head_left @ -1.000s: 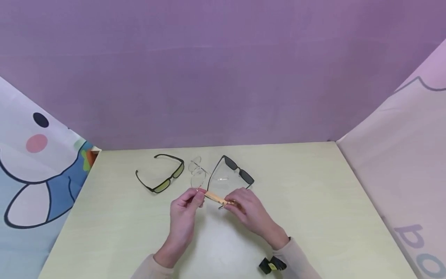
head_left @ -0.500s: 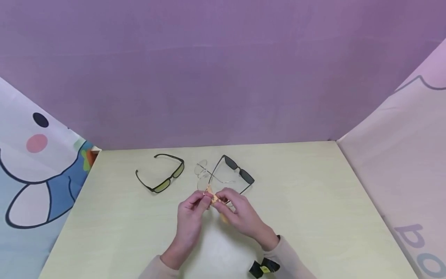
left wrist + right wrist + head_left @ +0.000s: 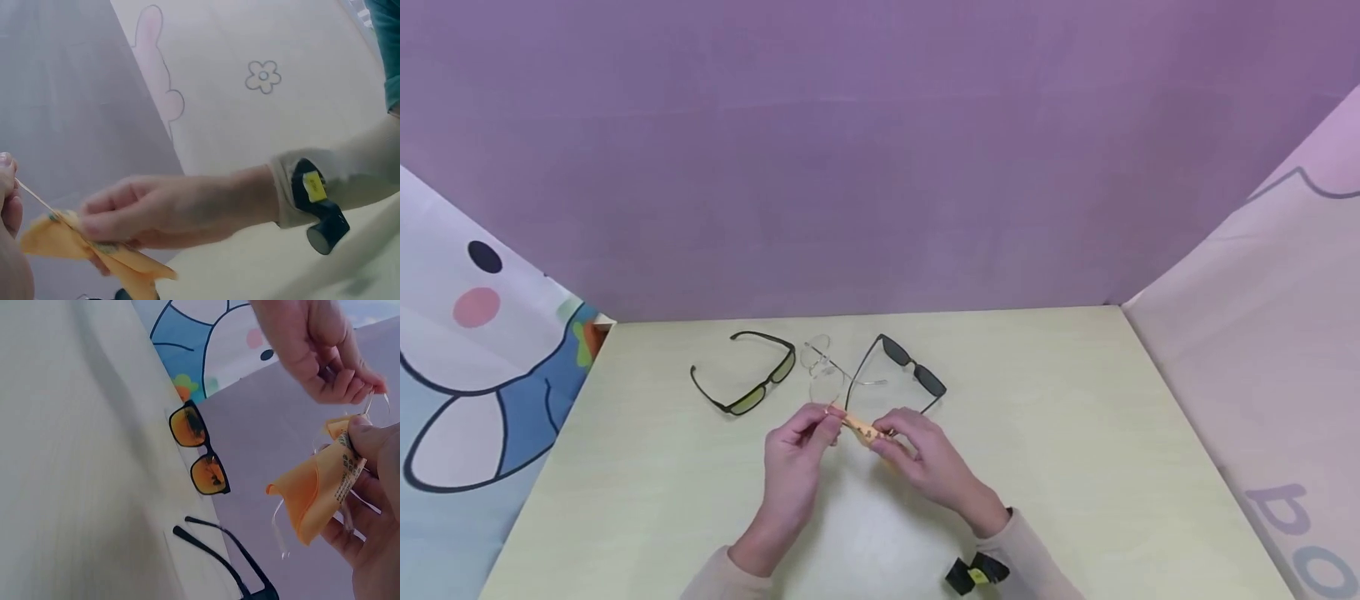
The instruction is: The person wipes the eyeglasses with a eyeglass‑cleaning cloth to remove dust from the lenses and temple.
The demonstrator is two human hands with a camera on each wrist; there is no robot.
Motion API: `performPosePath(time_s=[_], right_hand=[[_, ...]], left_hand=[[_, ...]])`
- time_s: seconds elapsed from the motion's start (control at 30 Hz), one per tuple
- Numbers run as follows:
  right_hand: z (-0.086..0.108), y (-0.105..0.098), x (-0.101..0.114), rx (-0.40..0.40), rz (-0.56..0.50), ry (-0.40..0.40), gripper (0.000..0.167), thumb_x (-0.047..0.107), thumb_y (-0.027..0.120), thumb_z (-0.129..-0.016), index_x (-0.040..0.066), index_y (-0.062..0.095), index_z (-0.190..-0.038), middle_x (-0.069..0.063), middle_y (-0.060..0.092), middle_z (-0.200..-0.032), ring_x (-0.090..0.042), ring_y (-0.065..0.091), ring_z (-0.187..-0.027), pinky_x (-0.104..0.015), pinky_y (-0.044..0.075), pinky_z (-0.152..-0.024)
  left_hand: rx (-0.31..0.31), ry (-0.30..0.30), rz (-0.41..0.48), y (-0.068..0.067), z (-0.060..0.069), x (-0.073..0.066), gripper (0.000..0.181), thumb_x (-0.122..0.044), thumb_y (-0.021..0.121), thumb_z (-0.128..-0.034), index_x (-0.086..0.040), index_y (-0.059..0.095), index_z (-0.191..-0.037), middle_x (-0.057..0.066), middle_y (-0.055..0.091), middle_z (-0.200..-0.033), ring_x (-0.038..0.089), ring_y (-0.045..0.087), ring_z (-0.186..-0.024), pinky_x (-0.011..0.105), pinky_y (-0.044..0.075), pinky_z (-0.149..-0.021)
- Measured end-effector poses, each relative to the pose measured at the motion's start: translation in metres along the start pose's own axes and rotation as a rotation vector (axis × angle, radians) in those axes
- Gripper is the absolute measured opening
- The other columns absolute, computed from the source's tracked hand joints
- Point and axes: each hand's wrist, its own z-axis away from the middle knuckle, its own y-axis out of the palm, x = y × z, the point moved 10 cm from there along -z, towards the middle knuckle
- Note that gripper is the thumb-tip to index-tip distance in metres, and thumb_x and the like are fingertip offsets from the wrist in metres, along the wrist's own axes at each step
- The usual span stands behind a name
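In the head view, my left hand (image 3: 793, 471) pinches thin wire-rimmed glasses (image 3: 826, 385) near one end of the frame. Their clear lenses point away from me. My right hand (image 3: 934, 467) holds a yellow-orange cleaning cloth (image 3: 861, 429) folded around the temple on the near side. Dark print shows on the cloth (image 3: 312, 487) in the right wrist view, its loose corner hanging below the fingers. From the left wrist, a thin strip of the temple (image 3: 37, 197) runs between the left fingertips and the cloth in the right hand. Most of that temple is hidden.
Black-framed glasses with yellowish lenses (image 3: 751, 400) lie unfolded on the table (image 3: 1075, 433), left of the hands. Black sunglasses (image 3: 931, 380) lie just beyond the right hand. A purple backdrop (image 3: 880, 167) rises behind the table.
Both hands shifted right and drew together, then my left hand came back left with the wire glasses. The cloth bunched up, then stretched out along the temple again. The other glasses stayed put.
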Motion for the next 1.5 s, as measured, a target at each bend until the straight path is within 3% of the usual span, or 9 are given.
performPosePath(time_s=[0.23,0.4,0.63,0.77,0.97,1.3,1.5], right_hand=[[0.006,-0.008,-0.003,-0.026,0.115,-0.047,0.010,0.016,0.072,-0.096,0.012,0.071,-0.105,0.005,0.068,-0.091,-0.004,0.053,-0.079,-0.020,0.051,-0.070],[0.007,-0.012,-0.001,-0.037,0.220,-0.094,0.013,0.024,0.069,-0.099,0.013,0.071,-0.105,0.007,0.067,-0.089,-0.003,0.051,-0.074,-0.021,0.048,-0.072],[0.008,-0.011,0.010,-0.040,0.571,-0.231,0.016,0.029,0.064,-0.102,0.015,0.071,-0.105,0.008,0.069,-0.093,-0.010,0.061,-0.084,-0.026,0.048,-0.073],[0.008,-0.010,0.015,-0.020,0.676,-0.268,0.021,0.031,0.058,-0.105,0.015,0.072,-0.105,0.006,0.072,-0.096,-0.013,0.066,-0.088,-0.027,0.053,-0.076],[0.011,-0.012,0.006,0.027,0.619,-0.179,0.018,0.030,0.063,-0.102,0.015,0.072,-0.106,0.005,0.073,-0.094,-0.012,0.068,-0.086,-0.029,0.057,-0.078],[0.019,-0.006,-0.028,0.157,0.302,0.098,0.009,0.018,0.067,-0.101,0.011,0.069,-0.106,0.005,0.068,-0.091,-0.002,0.051,-0.074,-0.021,0.051,-0.067],[0.023,-0.004,-0.043,0.140,0.175,0.210,0.008,0.018,0.066,-0.101,0.011,0.070,-0.104,0.008,0.064,-0.085,0.000,0.048,-0.070,-0.021,0.048,-0.063]], left_hand=[[-0.033,0.005,0.026,-0.006,-0.002,-0.005,0.008,0.010,0.065,-0.0940,0.016,0.070,-0.097,-0.002,0.068,-0.084,0.008,0.058,-0.075,0.018,0.052,-0.069],[-0.025,0.021,0.023,-0.005,-0.001,-0.007,0.008,0.009,0.065,-0.0945,0.016,0.070,-0.097,-0.005,0.067,-0.081,0.008,0.057,-0.073,0.018,0.051,-0.067],[-0.018,0.046,0.020,-0.004,0.000,-0.010,0.007,0.011,0.065,-0.0933,0.015,0.070,-0.095,-0.005,0.067,-0.082,0.008,0.057,-0.073,0.017,0.052,-0.067],[-0.002,0.067,0.003,-0.004,0.001,-0.012,0.006,0.012,0.066,-0.0927,0.015,0.069,-0.094,-0.005,0.068,-0.083,0.007,0.057,-0.073,0.017,0.051,-0.066],[0.064,0.124,-0.030,0.002,0.003,-0.016,0.004,0.012,0.067,-0.0913,0.015,0.069,-0.092,-0.006,0.070,-0.087,0.006,0.057,-0.073,0.015,0.051,-0.065],[0.298,0.312,-0.046,0.020,0.012,-0.022,0.008,0.018,0.067,-0.0871,0.011,0.070,-0.091,-0.006,0.068,-0.093,0.005,0.063,-0.090,0.016,0.057,-0.080],[0.359,0.340,-0.015,0.023,0.014,-0.019,0.009,0.018,0.064,-0.0899,0.012,0.069,-0.095,-0.004,0.069,-0.097,0.006,0.064,-0.094,0.018,0.057,-0.083]])
